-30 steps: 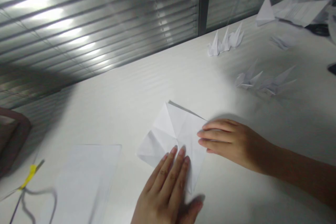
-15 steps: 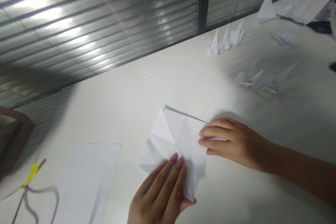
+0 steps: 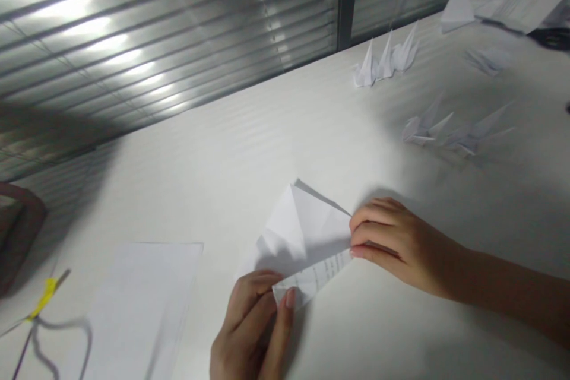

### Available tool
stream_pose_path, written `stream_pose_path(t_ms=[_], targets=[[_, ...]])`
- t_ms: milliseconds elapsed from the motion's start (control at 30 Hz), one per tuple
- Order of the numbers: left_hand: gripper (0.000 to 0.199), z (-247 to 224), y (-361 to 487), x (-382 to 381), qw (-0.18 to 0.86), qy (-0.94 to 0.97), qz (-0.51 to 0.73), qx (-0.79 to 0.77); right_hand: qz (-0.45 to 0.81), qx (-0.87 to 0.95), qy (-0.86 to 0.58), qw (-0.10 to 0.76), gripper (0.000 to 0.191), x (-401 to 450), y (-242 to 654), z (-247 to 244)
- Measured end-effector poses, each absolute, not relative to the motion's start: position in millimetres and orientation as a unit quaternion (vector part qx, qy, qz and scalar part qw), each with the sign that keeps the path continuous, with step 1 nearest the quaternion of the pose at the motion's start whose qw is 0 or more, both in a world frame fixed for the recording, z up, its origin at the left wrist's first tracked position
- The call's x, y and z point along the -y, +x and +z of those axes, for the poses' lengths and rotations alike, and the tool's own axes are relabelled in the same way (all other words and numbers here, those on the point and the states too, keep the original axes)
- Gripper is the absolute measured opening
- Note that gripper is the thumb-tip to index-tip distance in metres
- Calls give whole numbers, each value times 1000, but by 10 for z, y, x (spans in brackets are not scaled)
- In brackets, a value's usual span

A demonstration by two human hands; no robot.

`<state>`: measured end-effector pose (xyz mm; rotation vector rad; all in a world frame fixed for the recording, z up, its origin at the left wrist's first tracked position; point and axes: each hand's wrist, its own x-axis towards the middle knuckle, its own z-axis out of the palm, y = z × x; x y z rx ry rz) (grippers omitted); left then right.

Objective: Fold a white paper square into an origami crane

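A creased sheet of white paper lies on the white table in front of me. Its near edge is folded up, and the turned flap shows printed lines. My left hand pinches the flap's left corner, thumb on top and fingers behind the paper. At the sheet's right corner, my right hand has its thumb and fingers closed on the edge.
Several folded paper cranes stand near the blinds; others sit nearer, at the right. A stack of paper and a dark cord with a yellow tie lie at the left. Printed sheets are at the far right.
My left hand has gone from lying flat on the sheet to gripping its near corner. That edge has been lifted and folded over, exposing the printed side. The right hand has closed more tightly.
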<state>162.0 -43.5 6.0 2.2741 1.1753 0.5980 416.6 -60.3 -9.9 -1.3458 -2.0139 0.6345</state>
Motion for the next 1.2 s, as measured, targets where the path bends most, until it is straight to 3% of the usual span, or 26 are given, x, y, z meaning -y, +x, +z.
stream_pose_path(t_ms=[233, 500, 1200], targets=[[20, 13, 1668, 392, 234, 817, 222, -478, 244, 722, -581, 286, 10, 650, 4073, -80], [22, 28, 1685, 394, 213, 827, 204, -479, 167, 723, -617, 262, 16, 665, 4016, -78], [22, 10, 1684, 424, 197, 832, 222, -469, 86, 746, -612, 248, 20, 652, 4021, -84]])
